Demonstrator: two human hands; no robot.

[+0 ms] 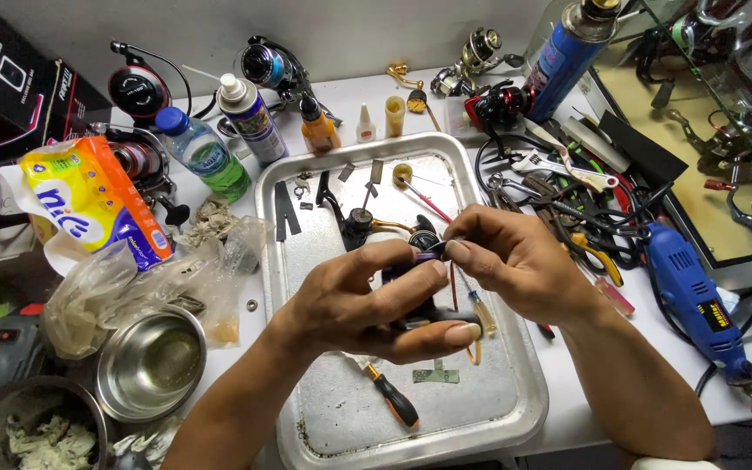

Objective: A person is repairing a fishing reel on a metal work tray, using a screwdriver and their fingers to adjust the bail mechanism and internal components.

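Over the metal tray (515, 383) your left hand (376, 300) wraps its grip around a dark fishing reel body (411, 300), held just above the tray's middle. Your right hand (515, 261) pinches a small purple part (428, 256) at the reel's top (thumb and forefinger pressed together). An orange-handled screwdriver (393, 399) lies on the tray near its front edge; a steel bowl (151, 361) sits left of the tray on the bench (585, 418).

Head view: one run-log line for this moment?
left hand: grips black reel part | right hand: pinches its top | below: metal tray, screwdriver
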